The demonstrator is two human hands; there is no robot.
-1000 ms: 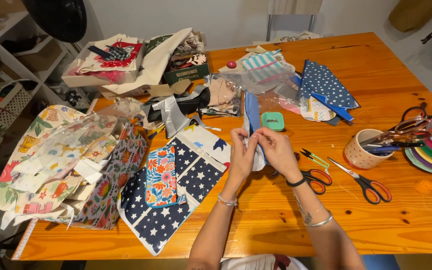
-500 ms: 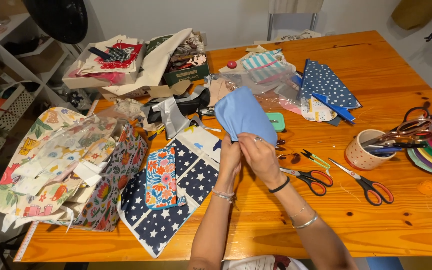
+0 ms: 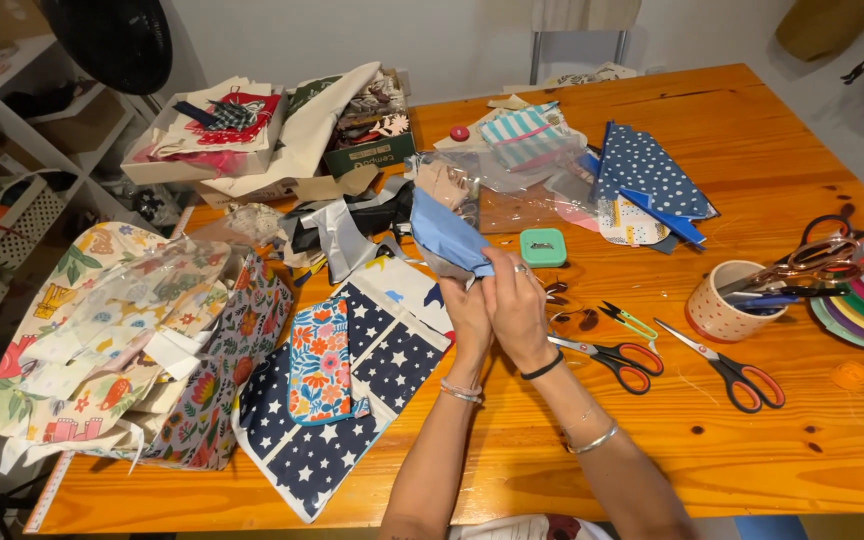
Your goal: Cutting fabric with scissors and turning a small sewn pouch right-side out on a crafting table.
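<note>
Both hands, left hand (image 3: 469,312) and right hand (image 3: 514,300), pinch the light blue folded fabric piece (image 3: 444,237); it extends toward upper left above the orange wooden tabletop (image 3: 752,450).

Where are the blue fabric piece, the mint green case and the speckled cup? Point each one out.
blue fabric piece (image 3: 444,238), head view, on its flat middle above the hands.
mint green case (image 3: 543,247), head view, on its lid.
speckled cup (image 3: 717,308), head view, on its outer wall.
</note>
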